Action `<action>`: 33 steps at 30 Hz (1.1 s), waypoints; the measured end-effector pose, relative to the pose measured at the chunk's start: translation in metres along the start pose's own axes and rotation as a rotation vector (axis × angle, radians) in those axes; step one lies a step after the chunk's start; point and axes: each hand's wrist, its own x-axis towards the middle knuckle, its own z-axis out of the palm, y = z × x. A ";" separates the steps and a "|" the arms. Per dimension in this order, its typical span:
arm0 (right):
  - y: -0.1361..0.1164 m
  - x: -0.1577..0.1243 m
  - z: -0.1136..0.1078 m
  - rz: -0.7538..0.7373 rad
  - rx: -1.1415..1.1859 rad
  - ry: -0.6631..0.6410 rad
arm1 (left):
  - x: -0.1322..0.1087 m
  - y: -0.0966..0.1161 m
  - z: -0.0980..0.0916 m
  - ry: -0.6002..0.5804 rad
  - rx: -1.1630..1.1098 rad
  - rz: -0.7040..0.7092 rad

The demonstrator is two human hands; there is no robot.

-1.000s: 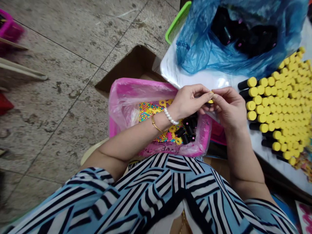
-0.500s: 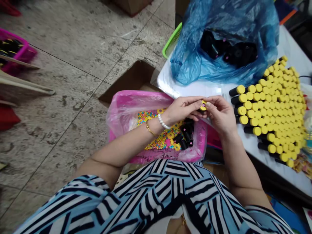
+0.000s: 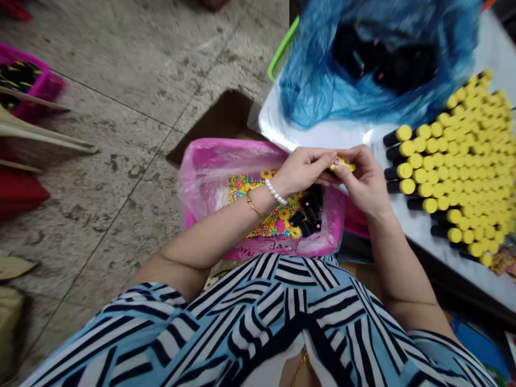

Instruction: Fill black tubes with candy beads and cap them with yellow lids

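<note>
My left hand (image 3: 307, 169) and my right hand (image 3: 363, 180) meet above the edge of a pink-lined tray (image 3: 209, 166). Between their pinched fingertips sits a small yellow cap with a pink spot (image 3: 341, 163). Both hands are closed on it. The left wrist wears a pearl bracelet and a gold bangle. Below the hands the tray holds small coloured beads, yellow rings (image 3: 266, 174) and a few black tubes (image 3: 308, 215).
Rows of black tubes with yellow caps (image 3: 455, 172) lie on the white table (image 3: 282, 129) at right. A blue plastic bag (image 3: 322, 86) of black parts sits behind them beside a green basket (image 3: 282, 51). A cardboard box (image 3: 217, 121), a pink basket (image 3: 32, 80) and tiled floor lie left.
The view shook and shifted slightly. My hands stayed together on the yellow cap, turning it a little; its pink spot now faces up.
</note>
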 end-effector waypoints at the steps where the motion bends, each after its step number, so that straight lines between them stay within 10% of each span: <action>1: 0.004 -0.002 -0.001 0.002 0.004 -0.014 | 0.000 -0.004 -0.002 -0.039 0.004 0.002; 11: 0.009 0.006 -0.005 0.242 0.265 -0.053 | -0.006 -0.011 -0.001 0.094 0.510 0.314; 24: 0.010 -0.002 -0.024 0.376 0.560 0.051 | -0.002 -0.021 -0.002 0.109 0.444 0.325; 33: -0.005 0.030 -0.020 0.398 0.432 -0.174 | -0.001 -0.022 -0.001 0.205 0.563 0.452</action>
